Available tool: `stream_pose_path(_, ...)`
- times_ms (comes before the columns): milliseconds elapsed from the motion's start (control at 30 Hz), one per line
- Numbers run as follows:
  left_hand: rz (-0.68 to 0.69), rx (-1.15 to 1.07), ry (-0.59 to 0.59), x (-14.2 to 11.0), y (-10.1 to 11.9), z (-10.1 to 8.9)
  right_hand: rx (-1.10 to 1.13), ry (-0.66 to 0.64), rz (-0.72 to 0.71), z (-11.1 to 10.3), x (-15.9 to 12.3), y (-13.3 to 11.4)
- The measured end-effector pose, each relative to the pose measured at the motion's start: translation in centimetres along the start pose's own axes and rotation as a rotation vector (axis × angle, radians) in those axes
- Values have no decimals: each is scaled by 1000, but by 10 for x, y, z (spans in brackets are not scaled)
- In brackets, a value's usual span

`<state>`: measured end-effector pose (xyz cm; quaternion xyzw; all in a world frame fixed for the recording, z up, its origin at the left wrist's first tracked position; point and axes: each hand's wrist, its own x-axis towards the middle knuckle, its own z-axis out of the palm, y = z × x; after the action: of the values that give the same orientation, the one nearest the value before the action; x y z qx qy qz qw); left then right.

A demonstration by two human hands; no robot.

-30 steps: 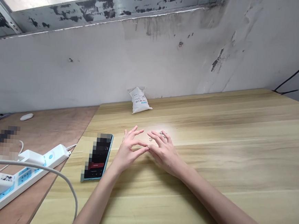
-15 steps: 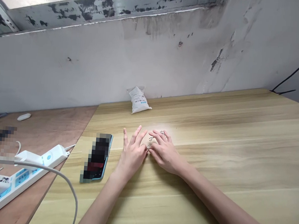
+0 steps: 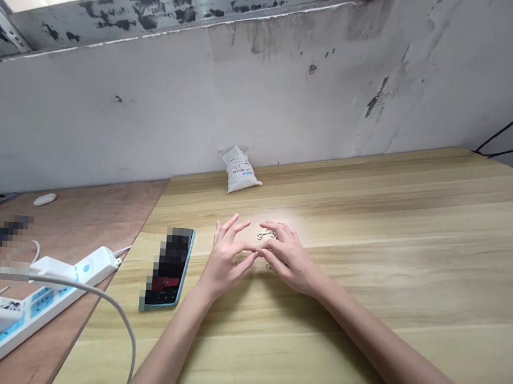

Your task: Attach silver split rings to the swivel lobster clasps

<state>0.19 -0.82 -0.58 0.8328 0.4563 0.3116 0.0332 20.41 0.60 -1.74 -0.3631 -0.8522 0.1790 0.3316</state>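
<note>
Pale, stained wall (image 3: 178, 109) stands ahead of the left hand (image 3: 223, 259) and the right hand (image 3: 289, 258), below a window frame (image 3: 164, 16) with flaking dark patches. Both hands are over a wood-grained bench (image 3: 412, 240). At the left hand, thumb and index finger pinch a small metal piece (image 3: 258, 251), the other fingers fanned out and raised. From the opposite side the right hand's thumb and index finger pinch the same piece, its remaining fingers loosely bent forward; the fingertips hide most of the piece's shape. Just ahead of that pinch lie metal rings (image 3: 261, 235), partly covered by the right hand. Another bit of metal (image 3: 270, 268) shows close beneath the right thumb. Left of the left hand is a phone (image 3: 177, 268), partly pixelated, and farther left a white power strip (image 3: 59, 295) on a brown board (image 3: 118, 199). Well ahead of the left hand, near the wall, sits a white packet (image 3: 241, 170)
</note>
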Motion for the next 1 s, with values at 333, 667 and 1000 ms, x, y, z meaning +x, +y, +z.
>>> stream_pose_path(333, 83, 308, 19, 2, 13, -2, -38, 62, 5, 5, 0, -7)
stream_pose_path(667, -81, 208, -153, -2, 0, 3, -288, 72, 64, -10, 1, 33)
stream_pose_path(1000, -35, 162, -118, -2, 0, 8, -288, 77, 96, -28, 3, 35)
